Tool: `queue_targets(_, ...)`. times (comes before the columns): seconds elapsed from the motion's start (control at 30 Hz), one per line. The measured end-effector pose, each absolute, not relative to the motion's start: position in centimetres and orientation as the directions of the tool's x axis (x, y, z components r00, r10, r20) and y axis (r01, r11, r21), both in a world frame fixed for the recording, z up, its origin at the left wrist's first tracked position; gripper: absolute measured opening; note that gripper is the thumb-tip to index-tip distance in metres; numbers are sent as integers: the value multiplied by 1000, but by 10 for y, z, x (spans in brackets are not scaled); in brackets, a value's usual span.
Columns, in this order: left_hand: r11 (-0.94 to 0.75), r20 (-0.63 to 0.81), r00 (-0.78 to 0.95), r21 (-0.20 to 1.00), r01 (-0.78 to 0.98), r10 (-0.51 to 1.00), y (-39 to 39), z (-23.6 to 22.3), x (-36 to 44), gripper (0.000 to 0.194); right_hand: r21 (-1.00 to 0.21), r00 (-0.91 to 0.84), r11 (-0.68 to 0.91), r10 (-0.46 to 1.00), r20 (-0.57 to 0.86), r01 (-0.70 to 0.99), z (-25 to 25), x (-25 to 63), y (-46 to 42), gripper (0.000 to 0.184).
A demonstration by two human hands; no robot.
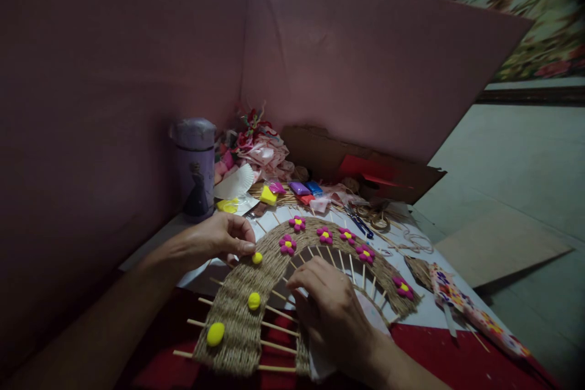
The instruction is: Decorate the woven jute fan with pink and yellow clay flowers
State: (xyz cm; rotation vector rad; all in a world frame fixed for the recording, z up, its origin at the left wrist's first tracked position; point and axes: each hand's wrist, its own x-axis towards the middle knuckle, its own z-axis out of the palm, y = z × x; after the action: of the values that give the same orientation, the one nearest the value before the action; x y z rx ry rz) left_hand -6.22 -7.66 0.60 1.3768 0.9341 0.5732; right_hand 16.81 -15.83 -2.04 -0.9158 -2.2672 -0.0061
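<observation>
An arch woven from brown twine (233, 317) on thin wooden sticks lies in front of me. My left hand (223, 237) is at its upper left, fingers closed, the thumb tip against a small yellow clay ball (257, 258). Lower on the same leg sit a second yellow ball (254, 301) and a larger yellow oval (216, 334). Several magenta clay flowers (325, 235) with yellow centres run along the top and right side. Inside the curve, my right hand (326, 304) is curled around the inner sticks and rim; its fingertips are partly hidden.
A purple tumbler (195, 170) stands at the back left. Near it lie a white paper plate (237, 186), yellow clay packet (269, 195) and purple clay packet (300, 189). Blue-handled scissors (361, 222) rest behind the arch. A flower-patterned glue gun (475, 311) lies right.
</observation>
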Motion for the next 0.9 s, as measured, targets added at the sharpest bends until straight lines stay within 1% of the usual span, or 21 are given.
queue_targets(0.2,157,-184,578,983,97,795,-78,7,-66,22,-253,-508,744,624,594,619,-19,169,-159,15)
queue_targets(0.43,143,-177,588,984,104,789,-75,4,-67,16,-265,-509,752,618,599,603,-18,169,-159,13)
queue_targets(0.57,136,-175,577,984,111,798,-77,6,-65,17,-261,-507,761,606,613,594,-17,169,-159,13)
queue_targets(0.77,136,-151,566,988,68,811,-80,9,-66,20,-263,-512,748,625,589,610,-15,170,-159,12)
queue_targets(0.9,137,-157,571,987,78,805,-78,8,-66,18,-256,-515,749,622,590,612,-15,170,-159,14)
